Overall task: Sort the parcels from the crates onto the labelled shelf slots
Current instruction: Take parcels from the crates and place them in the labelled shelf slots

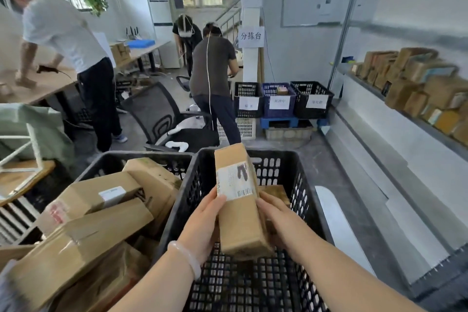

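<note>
The head view shows the person holding a long cardboard parcel (pixel 238 200) upright over the middle of the black crate (pixel 182 210), its white label facing the camera with print too blurred to read. The left hand (pixel 202 223) grips the parcel's left edge with the thumb on the label's corner, and the right hand (pixel 276 223) clasps its right side, fingers apparently wrapped behind it. A small box (pixel 276 191) lies toward the crate's far right corner, a second crate (pixel 106 159) against its left wall is heaped with parcels (pixel 101 225), and more boxes (pixel 415 78) line the shelf (pixel 354 76) along the right.
</note>
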A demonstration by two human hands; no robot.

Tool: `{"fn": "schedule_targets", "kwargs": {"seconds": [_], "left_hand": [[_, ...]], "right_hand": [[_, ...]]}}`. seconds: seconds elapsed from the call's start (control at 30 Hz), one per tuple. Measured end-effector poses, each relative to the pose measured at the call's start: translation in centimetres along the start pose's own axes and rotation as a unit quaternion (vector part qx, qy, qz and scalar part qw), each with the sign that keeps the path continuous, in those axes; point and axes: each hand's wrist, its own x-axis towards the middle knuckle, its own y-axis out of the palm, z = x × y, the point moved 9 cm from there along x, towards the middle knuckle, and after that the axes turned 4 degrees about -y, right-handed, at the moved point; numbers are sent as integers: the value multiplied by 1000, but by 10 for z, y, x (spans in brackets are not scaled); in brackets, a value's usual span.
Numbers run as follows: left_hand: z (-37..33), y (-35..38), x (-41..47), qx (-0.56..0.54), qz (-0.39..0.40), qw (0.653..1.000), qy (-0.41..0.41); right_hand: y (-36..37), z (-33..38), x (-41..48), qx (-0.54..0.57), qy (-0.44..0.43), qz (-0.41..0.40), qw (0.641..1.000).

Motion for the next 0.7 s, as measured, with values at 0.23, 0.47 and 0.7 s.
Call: {"fn": "schedule_targets", "kwargs": {"seconds": [0.23,0.47,0.7], "left_hand": [[-18,-7,-10,135,-96,985,54],[-21,-2,-15,119,-88,985,88],[-27,17,-17,154,-60,979,119]], "right_hand": [[-15,37,-18,-229,-154,-77,958],[-16,47,-27,-233,-195,-65,950],[-26,53,-37,-253,-227,-71,938]]}}
